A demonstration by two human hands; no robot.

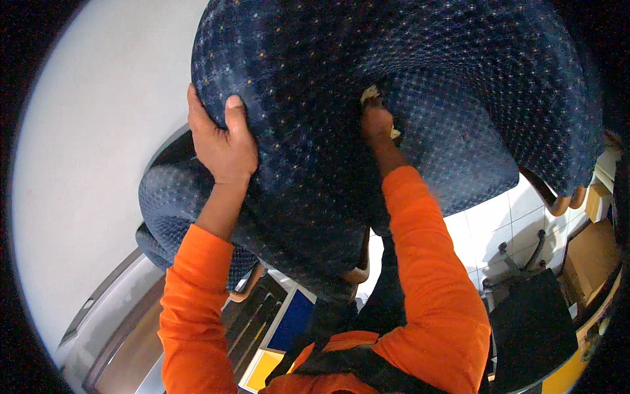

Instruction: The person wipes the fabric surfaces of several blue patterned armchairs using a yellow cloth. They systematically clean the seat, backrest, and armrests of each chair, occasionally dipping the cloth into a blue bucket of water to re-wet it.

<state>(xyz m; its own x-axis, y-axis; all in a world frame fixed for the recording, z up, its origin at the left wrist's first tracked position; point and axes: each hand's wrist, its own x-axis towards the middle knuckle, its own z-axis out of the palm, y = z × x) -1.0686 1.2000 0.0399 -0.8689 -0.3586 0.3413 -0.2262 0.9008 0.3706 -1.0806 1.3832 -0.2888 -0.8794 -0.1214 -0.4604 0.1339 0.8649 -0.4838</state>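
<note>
A large sofa (295, 131) in dark navy fabric with small light and yellow dots fills the upper middle. My left hand (223, 144) lies against its rounded left edge, thumb and fingers apart, holding nothing. Deep in the fold beside the seat cushion (453, 144), my right hand (378, 123) is closed round a pale yellowish cloth (369, 93). Bits of the cloth stick out above and below the fist; the rest is hidden in it. Both my forearms wear orange sleeves.
A similar blue seat (177, 197) stands at the left beside a white wall (98, 118). Curved wooden legs (357, 274) show under the sofa. At the right are white floor tiles (485, 230), a black chair (535, 328) and a cardboard box (590, 259).
</note>
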